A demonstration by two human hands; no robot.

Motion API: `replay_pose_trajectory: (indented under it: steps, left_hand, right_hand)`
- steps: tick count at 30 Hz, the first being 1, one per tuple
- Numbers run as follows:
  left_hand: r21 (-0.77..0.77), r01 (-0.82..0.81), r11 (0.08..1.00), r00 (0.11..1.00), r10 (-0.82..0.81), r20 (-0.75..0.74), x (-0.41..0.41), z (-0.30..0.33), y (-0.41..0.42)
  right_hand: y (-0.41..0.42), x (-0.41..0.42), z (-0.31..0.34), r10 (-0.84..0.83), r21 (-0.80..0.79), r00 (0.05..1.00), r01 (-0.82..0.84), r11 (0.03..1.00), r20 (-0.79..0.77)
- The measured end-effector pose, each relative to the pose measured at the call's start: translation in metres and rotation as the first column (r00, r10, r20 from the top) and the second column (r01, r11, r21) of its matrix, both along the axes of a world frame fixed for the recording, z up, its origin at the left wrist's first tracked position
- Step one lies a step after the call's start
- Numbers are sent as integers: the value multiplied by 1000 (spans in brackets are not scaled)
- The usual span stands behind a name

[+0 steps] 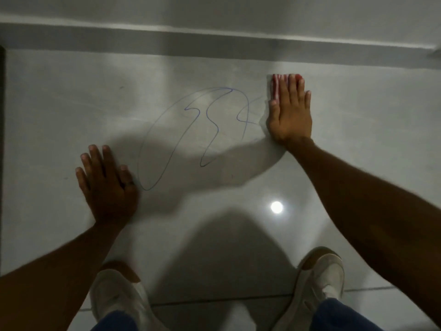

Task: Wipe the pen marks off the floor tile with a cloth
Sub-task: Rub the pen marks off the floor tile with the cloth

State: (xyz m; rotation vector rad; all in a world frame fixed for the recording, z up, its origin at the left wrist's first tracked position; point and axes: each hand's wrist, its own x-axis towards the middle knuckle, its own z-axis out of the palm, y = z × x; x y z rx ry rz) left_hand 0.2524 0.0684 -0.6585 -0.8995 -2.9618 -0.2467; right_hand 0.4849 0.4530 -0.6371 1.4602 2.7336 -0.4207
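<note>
Blue pen marks, a big loop with squiggles inside, run across the glossy grey floor tile. My right hand lies flat on a red-and-white cloth, pressing it on the tile just right of the marks; only the cloth's far edge shows past my fingers. My left hand rests flat on the tile at the loop's lower left end, fingers spread, holding nothing.
A wall and its grey skirting run across the far side. My two white shoes stand at the near edge, by a tile joint. A lamp glare shines on the tile. A dark edge borders the left.
</note>
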Motion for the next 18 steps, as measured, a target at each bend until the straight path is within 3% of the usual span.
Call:
replay_pose_trajectory:
  steps: [6, 9, 12, 15, 16, 18]
  left_hand:
    - [3, 1, 1000, 1000, -1, -15, -1, -2, 0]
    - [-1, 0, 1000, 999, 0, -42, -2, -5, -1]
    - [8, -1, 1000, 1000, 2, -29, -1, -5, -1]
    - [27, -7, 1000, 1000, 7, -12, -2, -5, -1]
    - [27, 0, 1000, 1000, 0, -16, -2, -5, -1]
    - [25, -3, 1000, 1000, 3, -24, -3, -6, 0]
  right_hand:
    - [-1, 4, 6, 61, -13, 998, -61, 998, 26]
    - [-70, 34, 18, 355, -42, 935, -355, 934, -8]
    - [-163, 83, 18, 720, -114, 689, -725, 680, -87]
    - [-193, 100, 13, 921, -122, 371, -926, 357, -119]
    - [-184, 95, 10, 938, -124, 315, -946, 299, -145]
    - [-157, 80, 7, 935, -132, 309, -948, 289, -171]
